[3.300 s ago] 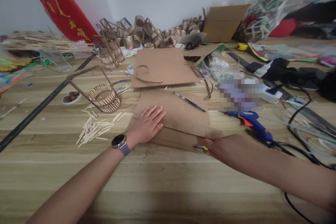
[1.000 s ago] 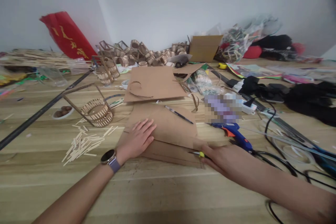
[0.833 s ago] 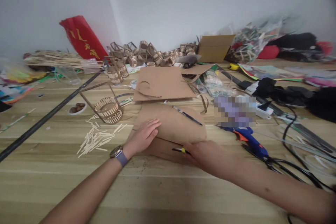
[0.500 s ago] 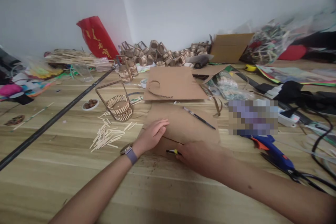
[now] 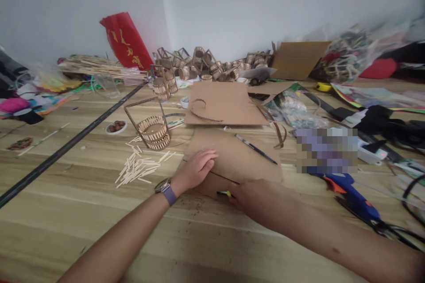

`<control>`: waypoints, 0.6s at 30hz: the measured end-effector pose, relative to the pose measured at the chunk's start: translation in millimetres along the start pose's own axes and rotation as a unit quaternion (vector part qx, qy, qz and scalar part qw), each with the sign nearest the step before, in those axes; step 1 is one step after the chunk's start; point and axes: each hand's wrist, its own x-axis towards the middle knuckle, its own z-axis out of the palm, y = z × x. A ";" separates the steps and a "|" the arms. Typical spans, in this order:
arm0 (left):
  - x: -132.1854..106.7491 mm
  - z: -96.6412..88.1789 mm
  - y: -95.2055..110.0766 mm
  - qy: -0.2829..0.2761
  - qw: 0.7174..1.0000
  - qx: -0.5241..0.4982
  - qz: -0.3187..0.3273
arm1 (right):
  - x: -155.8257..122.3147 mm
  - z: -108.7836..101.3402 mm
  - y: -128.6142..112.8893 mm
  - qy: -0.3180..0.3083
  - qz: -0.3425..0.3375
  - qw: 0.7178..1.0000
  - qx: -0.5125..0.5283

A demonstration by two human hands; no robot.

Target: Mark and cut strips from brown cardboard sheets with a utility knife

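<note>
My left hand (image 5: 195, 170) lies flat, fingers together, on a brown cardboard sheet (image 5: 239, 159) near the table's front middle. A watch sits on that wrist. My right hand (image 5: 257, 196) is closed around a small yellow-and-black cutter (image 5: 224, 193), its tip against the cardboard's near edge, just right of my left hand. A thin cut line runs across the sheet between the two hands. A black pen (image 5: 255, 149) rests on the far part of the sheet.
A second cardboard sheet (image 5: 226, 106) with a curled strip lies behind. A stick-and-cardboard basket (image 5: 153, 130) and loose wooden sticks (image 5: 139, 169) sit left. A blue glue gun (image 5: 353, 194) and cables are right. A long black bar (image 5: 66, 150) crosses the left table.
My right hand with the cutter has travelled left along the cardboard's near edge, toward my left hand. My left hand has stayed pressed on the sheet. The view swung left.
</note>
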 end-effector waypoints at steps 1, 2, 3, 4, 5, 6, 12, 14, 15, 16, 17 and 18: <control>0.0 0.2 -0.2 -0.001 1.000 0.002 0.000 | -0.3 -1.3 -0.9 -0.007 0.004 1.000 -0.006; 0.1 0.4 -0.4 -0.002 1.000 0.004 0.000 | -0.2 -3.0 -2.0 -0.020 0.009 1.000 -0.016; 0.2 0.7 -0.6 -0.006 1.000 0.007 0.001 | 0.4 -4.9 -3.2 -0.033 0.010 0.999 -0.026; 0.4 1.0 -0.6 -0.011 1.000 0.013 0.003 | 1.3 -6.8 -4.5 -0.045 0.009 0.998 -0.035; 0.5 1.3 -0.4 -0.018 1.000 0.022 0.005 | 2.5 -8.6 -5.8 -0.054 0.005 0.998 -0.042; 0.7 1.6 0.0 -0.028 0.999 0.036 0.009 | 3.8 -10.1 -6.9 -0.059 -0.002 0.997 -0.045; 1.7 1.8 6.1 -0.096 0.983 0.151 0.044 | 2.9 -15.6 -5.2 -0.092 0.007 0.995 -0.036; 1.9 1.3 7.8 -0.100 0.979 0.171 0.047 | -2.4 -14.4 -0.6 -0.100 0.008 0.994 -0.034; 1.9 1.1 8.3 -0.101 0.978 0.177 0.047 | -5.9 -12.6 2.5 -0.102 0.005 0.994 -0.033; 1.9 0.9 8.7 -0.101 0.977 0.182 0.047 | -9.8 -9.9 5.9 -0.101 0.002 0.994 -0.033; 1.8 0.8 8.8 -0.101 0.976 0.185 0.047 | -14.3 -6.3 9.5 -0.096 0.000 0.995 -0.033; 1.7 0.7 8.7 -0.101 0.976 0.187 0.049 | -19.1 -1.9 13.2 -0.088 0.000 0.996 -0.033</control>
